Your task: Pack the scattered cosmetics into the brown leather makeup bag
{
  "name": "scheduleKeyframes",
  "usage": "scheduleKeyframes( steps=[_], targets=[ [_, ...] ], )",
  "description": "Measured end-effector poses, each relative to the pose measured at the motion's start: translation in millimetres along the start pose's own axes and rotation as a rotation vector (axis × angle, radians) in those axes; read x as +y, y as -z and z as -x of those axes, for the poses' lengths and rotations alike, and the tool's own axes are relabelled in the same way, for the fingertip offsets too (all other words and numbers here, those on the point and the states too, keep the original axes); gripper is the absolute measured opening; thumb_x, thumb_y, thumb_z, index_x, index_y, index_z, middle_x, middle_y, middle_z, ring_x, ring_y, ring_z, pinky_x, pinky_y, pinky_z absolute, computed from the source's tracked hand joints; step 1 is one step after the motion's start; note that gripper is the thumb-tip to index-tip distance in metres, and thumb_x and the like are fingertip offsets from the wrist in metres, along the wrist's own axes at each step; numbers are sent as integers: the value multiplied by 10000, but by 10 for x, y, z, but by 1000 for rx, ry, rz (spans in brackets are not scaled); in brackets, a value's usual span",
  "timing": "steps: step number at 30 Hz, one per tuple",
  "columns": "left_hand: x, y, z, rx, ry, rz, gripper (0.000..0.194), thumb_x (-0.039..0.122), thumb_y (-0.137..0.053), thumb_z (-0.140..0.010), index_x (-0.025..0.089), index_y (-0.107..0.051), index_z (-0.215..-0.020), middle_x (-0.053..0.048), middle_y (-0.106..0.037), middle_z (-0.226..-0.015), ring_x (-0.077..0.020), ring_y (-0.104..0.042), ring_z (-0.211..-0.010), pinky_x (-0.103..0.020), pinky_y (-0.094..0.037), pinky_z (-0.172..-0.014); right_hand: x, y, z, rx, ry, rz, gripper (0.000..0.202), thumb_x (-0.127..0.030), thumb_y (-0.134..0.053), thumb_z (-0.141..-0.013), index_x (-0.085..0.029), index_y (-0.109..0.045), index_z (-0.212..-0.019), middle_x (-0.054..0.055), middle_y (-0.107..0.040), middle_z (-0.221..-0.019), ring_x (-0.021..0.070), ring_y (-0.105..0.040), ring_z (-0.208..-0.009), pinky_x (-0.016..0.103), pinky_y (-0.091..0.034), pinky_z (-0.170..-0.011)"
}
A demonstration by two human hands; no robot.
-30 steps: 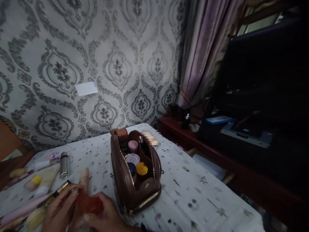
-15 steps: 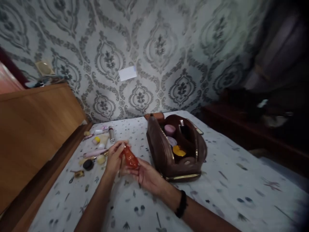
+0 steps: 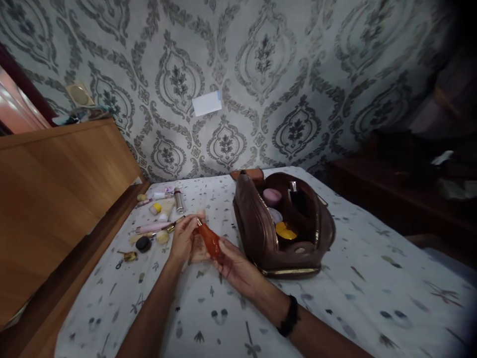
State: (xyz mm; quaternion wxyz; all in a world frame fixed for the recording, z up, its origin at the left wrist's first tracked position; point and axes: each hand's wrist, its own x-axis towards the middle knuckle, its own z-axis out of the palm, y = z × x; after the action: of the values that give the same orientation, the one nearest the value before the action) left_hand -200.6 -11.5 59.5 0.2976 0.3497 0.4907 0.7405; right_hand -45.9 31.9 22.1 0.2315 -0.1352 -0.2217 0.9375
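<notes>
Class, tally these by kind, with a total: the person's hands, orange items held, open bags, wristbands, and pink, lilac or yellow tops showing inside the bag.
Hands: 2 (left hand, right hand)
Orange item: 1
Open bag: 1
Wristband: 1
Tops: 3 (pink top, lilac top, yellow top)
Total: 8

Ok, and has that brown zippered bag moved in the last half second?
No. Against the patterned cloth, the brown zippered bag keeps its place; it and the white wall card slide right together in view, so the camera moved.
</notes>
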Motion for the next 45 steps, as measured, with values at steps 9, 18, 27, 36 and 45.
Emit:
scheduleKeyframes(
  steps=[9,18,27,36,45],
  targets=[
    [130,27,19,70,18,-160,361,476,-823,-661,146,-705,-747,1,-646,-681,-84,-508,-562,-179,-357,-495,22,13,-19,79,63,-17,416,-255,-909,-651,-179,-661,-976,-2,-759,-884,105,-690,-692,188,-504,-604],
    [406,19,9,-48,-136,-490,241,402,-730,-764,161,-725,-778,8,-615,-659,-105,-497,-567,-213,-402,-553,13,1,-22,29,44,-23,372,-354,-871,-715,-129,-717,-967,22,-754,-830,102,-688,-683,194,-524,-661],
    [675,-75,-14,-169,-219,-716,200,378,-698,-791,201,-779,-839,-26,-675,-748,-151,-578,-639,-244,-457,-619,42,27,-41,-53,61,-76,461,-395,-882,-700,-93,-725,-1010,73,-767,-842,120,-700,-691,233,-539,-742],
    [1081,-320,-87,-116,-253,-702,248,417,-754,-747,205,-780,-874,-7,-657,-692,-144,-584,-600,-236,-464,-577,2,22,25,-29,24,-79,455,-450,-869,-700,-101,-731,-957,50,-757,-799,106,-695,-692,215,-508,-716],
    [1243,-900,-279,-153,-427,-449,197,328,-767,-777,163,-767,-886,-21,-687,-787,-131,-604,-701,-224,-500,-661,2,10,53,-6,-9,-86,471,-452,-895,-659,-103,-717,-921,28,-725,-750,87,-646,-638,187,-429,-597]
  ],
)
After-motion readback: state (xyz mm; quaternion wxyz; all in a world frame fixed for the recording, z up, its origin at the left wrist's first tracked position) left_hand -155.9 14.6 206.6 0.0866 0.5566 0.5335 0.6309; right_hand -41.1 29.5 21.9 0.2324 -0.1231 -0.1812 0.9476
